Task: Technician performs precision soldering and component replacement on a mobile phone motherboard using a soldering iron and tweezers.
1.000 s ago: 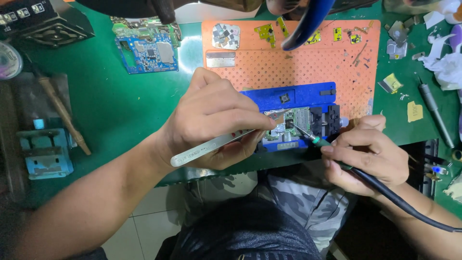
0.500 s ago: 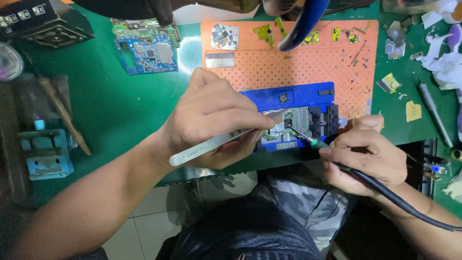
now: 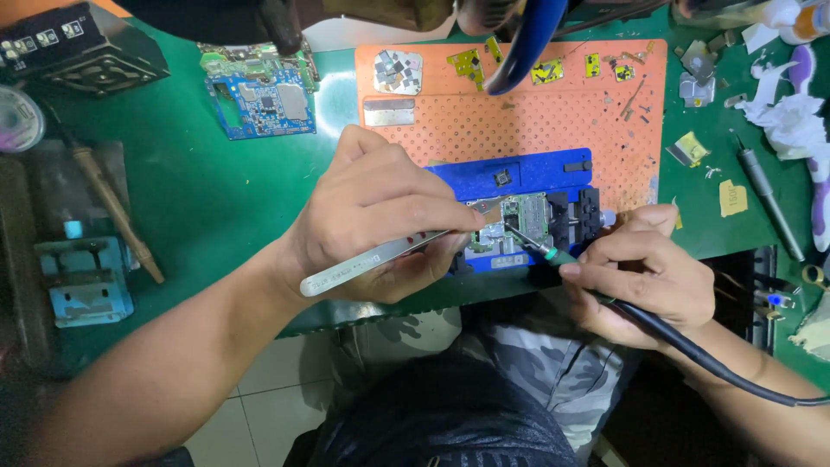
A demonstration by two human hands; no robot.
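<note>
The left hand (image 3: 380,216) lies palm down near the front edge of the green mat (image 3: 199,182), fingers clenched around a pair of silver tweezers (image 3: 389,258). The tweezer tips reach to the small circuit board (image 3: 517,220) clamped in the blue holder (image 3: 527,186). The right hand (image 3: 644,277) rests at the front edge, just right of the holder, fingers pinched pen-fashion around a soldering iron (image 3: 553,255). Its tip touches the circuit board; its black cable (image 3: 709,363) trails off toward the right.

The holder sits on the near part of an orange perforated pad (image 3: 536,121), which lies against the mat's far edge. Small metal shields and yellow parts are scattered along the pad's far edge. A second blue circuit board (image 3: 259,99) lies on the mat left of the pad. A wooden-handled tool (image 3: 112,207) and a light blue fixture (image 3: 82,281) sit toward the left edge. Crumpled white tissue (image 3: 791,121) and a grey pen-shaped tool (image 3: 765,190) lie at the right edge. Tiled floor shows below the front edge.
</note>
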